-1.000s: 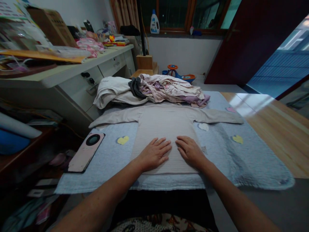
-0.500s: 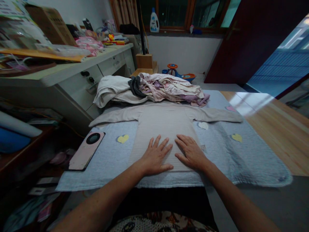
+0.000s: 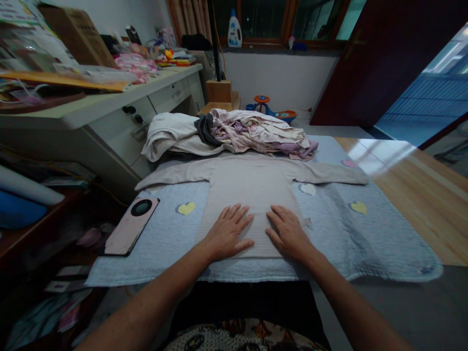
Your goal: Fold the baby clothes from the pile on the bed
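Observation:
A pale striped long-sleeved shirt [image 3: 252, 180] lies spread flat with both sleeves stretched out to the sides. Under it is a light blue blanket [image 3: 329, 239] with heart patches. My left hand [image 3: 230, 231] rests palm down on the lower left of the shirt, fingers stretched out. On the lower right of the shirt lies my right hand [image 3: 288, 231], also flat and open, its fingers pointing up and inward. A strip of striped cloth shows between the two hands. A small tag [image 3: 307, 223] sticks out at the shirt's right side.
Behind the collar lies a heap of crumpled clothes [image 3: 252, 131]. A pink phone [image 3: 133, 226] rests on the blanket at the left. A cluttered white desk [image 3: 109, 105] stands to the left, and bare wooden tabletop [image 3: 413, 190] shows at the right.
My left hand has slid a little to the left, widening the space between the hands, and its fingers are closer together. The right hand has hardly moved; the shirt lies the same.

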A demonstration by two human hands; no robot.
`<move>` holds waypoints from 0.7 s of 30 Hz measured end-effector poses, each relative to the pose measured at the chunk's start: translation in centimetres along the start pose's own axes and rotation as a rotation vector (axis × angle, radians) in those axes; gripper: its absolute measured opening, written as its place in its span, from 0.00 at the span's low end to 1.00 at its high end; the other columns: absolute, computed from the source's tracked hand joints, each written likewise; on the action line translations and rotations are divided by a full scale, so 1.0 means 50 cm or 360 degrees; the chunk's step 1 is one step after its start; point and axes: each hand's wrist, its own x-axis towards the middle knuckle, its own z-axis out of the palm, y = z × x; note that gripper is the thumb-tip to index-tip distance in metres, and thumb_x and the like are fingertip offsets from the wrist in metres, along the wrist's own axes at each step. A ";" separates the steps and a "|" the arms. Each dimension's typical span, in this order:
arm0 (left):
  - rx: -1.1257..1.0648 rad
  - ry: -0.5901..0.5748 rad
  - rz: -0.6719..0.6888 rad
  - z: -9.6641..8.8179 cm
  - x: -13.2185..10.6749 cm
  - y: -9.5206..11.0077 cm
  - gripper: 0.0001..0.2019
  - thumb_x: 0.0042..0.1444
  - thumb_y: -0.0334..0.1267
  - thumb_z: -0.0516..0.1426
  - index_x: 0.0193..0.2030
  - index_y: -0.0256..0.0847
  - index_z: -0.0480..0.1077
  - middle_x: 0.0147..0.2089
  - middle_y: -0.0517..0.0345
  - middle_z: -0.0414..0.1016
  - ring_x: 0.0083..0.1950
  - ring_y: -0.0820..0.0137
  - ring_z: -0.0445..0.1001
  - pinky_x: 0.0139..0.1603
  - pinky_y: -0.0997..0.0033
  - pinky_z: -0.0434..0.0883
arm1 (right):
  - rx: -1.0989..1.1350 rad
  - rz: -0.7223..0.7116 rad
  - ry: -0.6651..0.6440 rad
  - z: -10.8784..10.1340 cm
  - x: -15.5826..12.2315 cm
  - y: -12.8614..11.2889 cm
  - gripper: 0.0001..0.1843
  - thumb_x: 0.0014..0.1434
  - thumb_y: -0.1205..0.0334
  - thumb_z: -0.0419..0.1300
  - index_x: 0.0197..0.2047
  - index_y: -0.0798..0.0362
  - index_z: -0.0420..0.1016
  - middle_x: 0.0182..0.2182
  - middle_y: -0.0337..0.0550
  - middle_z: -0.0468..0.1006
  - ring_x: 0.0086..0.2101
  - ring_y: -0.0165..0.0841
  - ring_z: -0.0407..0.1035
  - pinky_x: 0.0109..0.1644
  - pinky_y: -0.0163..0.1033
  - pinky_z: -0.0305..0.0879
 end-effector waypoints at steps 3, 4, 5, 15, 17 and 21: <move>0.0011 -0.0019 0.0025 0.000 -0.001 0.003 0.40 0.60 0.67 0.50 0.73 0.47 0.53 0.77 0.47 0.46 0.76 0.47 0.42 0.73 0.43 0.45 | -0.0016 -0.0067 -0.0113 0.001 -0.002 -0.029 0.31 0.64 0.48 0.56 0.66 0.54 0.65 0.68 0.59 0.61 0.67 0.51 0.53 0.69 0.62 0.50; 0.0009 -0.0026 0.0028 0.000 -0.002 0.003 0.42 0.58 0.68 0.51 0.73 0.47 0.53 0.77 0.47 0.46 0.76 0.46 0.42 0.73 0.42 0.45 | -0.0023 -0.0097 -0.0151 0.000 -0.003 -0.034 0.34 0.63 0.46 0.58 0.68 0.54 0.63 0.69 0.59 0.59 0.67 0.51 0.51 0.69 0.63 0.48; 0.0005 -0.0031 0.0032 0.000 -0.002 0.003 0.43 0.58 0.69 0.51 0.73 0.47 0.52 0.78 0.47 0.45 0.76 0.46 0.42 0.73 0.42 0.45 | -0.0029 -0.0123 -0.0182 -0.002 -0.004 -0.036 0.38 0.62 0.43 0.59 0.69 0.55 0.62 0.69 0.59 0.57 0.68 0.52 0.50 0.70 0.63 0.46; -0.0023 -0.0097 0.0010 -0.009 -0.001 0.004 0.42 0.58 0.65 0.55 0.73 0.48 0.52 0.78 0.47 0.44 0.77 0.46 0.40 0.73 0.42 0.44 | 0.0007 -0.0242 -0.0301 -0.009 -0.009 -0.005 0.49 0.55 0.34 0.62 0.71 0.52 0.58 0.71 0.57 0.54 0.69 0.51 0.47 0.71 0.61 0.44; -0.0029 -0.0104 -0.0003 -0.010 -0.002 0.006 0.43 0.56 0.66 0.56 0.73 0.48 0.52 0.78 0.46 0.43 0.77 0.44 0.39 0.73 0.41 0.45 | 0.0020 -0.0236 -0.0309 -0.007 -0.009 -0.004 0.50 0.55 0.34 0.63 0.71 0.52 0.58 0.71 0.57 0.53 0.69 0.51 0.47 0.71 0.61 0.44; -0.0059 -0.0110 -0.0021 -0.012 -0.008 0.004 0.47 0.52 0.71 0.55 0.73 0.48 0.53 0.78 0.46 0.42 0.76 0.40 0.38 0.72 0.38 0.45 | 0.0081 -0.0267 -0.0328 -0.009 -0.011 0.012 0.51 0.53 0.34 0.65 0.72 0.50 0.57 0.72 0.55 0.52 0.70 0.51 0.46 0.71 0.60 0.44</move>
